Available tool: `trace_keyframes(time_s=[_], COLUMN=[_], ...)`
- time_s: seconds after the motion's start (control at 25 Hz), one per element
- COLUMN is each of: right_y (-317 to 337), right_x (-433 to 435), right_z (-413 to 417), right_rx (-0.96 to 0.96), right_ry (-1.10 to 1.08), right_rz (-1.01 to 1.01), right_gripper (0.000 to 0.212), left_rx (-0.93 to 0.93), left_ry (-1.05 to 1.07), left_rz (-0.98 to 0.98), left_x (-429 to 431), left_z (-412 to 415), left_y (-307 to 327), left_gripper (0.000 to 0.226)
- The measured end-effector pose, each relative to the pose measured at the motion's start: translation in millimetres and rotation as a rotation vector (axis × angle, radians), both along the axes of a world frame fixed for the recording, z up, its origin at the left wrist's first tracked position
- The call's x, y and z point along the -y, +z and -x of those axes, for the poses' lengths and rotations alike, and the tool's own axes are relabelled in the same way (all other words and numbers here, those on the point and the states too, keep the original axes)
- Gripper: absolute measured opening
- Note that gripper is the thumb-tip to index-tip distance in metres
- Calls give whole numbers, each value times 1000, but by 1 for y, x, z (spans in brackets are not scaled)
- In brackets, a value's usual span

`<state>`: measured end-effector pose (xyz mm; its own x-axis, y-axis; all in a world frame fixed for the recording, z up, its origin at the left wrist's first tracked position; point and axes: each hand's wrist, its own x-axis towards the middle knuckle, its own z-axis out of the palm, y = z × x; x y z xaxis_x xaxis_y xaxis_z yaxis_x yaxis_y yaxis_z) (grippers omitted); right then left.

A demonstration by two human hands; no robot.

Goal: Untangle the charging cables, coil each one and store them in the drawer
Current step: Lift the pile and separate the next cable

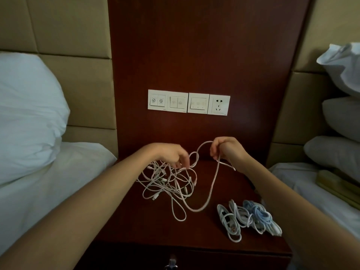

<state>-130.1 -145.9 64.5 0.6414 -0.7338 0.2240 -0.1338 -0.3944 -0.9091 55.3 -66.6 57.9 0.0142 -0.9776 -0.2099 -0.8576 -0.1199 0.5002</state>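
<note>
Hands (173, 154) (227, 150): 2; cable tangle (169, 184): 1.

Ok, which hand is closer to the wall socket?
Right. The right hand, holding a cable loop, is below the socket; the left hand is further left, at the tangled cables.

A white pillow (29, 114) lies left of the wall switches (178, 102) and socket (218, 105).

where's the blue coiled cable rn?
Head view: the blue coiled cable lies on the nightstand's front right, touching the white coils to its left.
</note>
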Motion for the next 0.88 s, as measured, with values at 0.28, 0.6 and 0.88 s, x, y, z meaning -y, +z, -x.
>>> trace_keyframes(time_s=[0.28,0.6,0.88], right_y=[-14,-12,22], right_x=[-5,-4,-6], right_z=[6,10,25], right_rx=[83,-254,-436], right_ry=[103,-197,312], right_rz=[-29,-89,-60], right_gripper=[42,32,29], left_rx=[-438,-512,-692], left_ry=[178,260,392], left_rz=[309,586,674], left_x=[13,17,5], left_z=[28,29,13], left_y=[-41,-41,-31], left_gripper=[19,29,22])
